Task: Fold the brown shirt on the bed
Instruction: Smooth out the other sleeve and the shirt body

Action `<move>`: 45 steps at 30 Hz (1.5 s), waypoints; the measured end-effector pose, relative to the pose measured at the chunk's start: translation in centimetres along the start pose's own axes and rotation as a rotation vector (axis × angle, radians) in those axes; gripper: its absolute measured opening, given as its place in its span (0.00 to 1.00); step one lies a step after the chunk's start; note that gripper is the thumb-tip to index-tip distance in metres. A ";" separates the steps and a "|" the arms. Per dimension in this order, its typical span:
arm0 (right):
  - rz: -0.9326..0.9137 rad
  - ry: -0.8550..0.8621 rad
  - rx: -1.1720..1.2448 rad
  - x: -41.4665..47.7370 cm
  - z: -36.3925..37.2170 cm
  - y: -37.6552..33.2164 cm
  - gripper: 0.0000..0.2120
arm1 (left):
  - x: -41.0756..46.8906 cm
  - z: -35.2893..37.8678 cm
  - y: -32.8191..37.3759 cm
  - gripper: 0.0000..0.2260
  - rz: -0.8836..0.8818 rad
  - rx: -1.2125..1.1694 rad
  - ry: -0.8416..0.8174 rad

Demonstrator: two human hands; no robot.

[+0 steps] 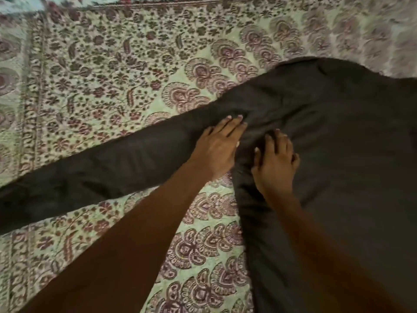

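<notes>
From the head camera, looking down, a brown shirt (pixel 343 159) lies spread on a bed covered with a pale green bedspread (pixel 108 71) printed with dark red flowers and leaves. The body of the shirt fills the right side of the view and runs off the right and bottom edges. One long sleeve (pixel 97 177) stretches flat from the body toward the lower left, where it leaves the view. The cloth looks mostly smooth, with a few soft creases gathered where the sleeve joins the body. The left hand (pixel 216 150) lies palm down on that join, its fingers (pixel 232 125) straight and close together, flat on the cloth and holding nothing. The right hand (pixel 276 163) rests just beside it on the body of the shirt, also palm down, with the fingers (pixel 270 141) spread apart and slightly bent so that the tips press into the fabric; the thumb points toward the left hand. The two hands are near each other but do not touch. Both bare forearms reach up from the bottom edge, the left one crossing the bedspread below the sleeve, the right one over the shirt.
</notes>
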State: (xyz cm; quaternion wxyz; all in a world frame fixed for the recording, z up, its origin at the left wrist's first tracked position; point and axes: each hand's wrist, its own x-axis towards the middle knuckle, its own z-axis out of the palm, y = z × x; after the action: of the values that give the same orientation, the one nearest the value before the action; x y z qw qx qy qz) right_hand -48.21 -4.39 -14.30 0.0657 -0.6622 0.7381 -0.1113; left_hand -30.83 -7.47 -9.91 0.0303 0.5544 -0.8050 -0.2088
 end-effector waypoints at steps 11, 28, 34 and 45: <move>-0.124 -0.060 -0.053 -2.0 1.8 3.0 0.33 | 8.7 1.7 1.5 0.30 -0.269 0.169 0.095; -0.057 -0.178 -0.133 -7.3 -2.4 10.0 0.33 | 2.7 5.6 3.7 0.31 -0.049 0.223 0.105; -0.253 -0.298 -0.173 -13.0 -2.6 10.6 0.35 | -8.2 9.8 8.6 0.34 -0.070 0.244 0.042; -0.118 -0.269 -0.171 -15.4 -4.5 16.1 0.33 | -22.2 14.0 15.9 0.39 -0.116 0.152 -0.097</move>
State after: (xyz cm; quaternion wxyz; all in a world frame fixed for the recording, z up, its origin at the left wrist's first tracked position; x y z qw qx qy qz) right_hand -63.04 12.86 -14.76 0.1005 -0.7163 0.6895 0.0379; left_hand -40.23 21.55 -12.69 -0.0629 0.5901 -0.7856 -0.1751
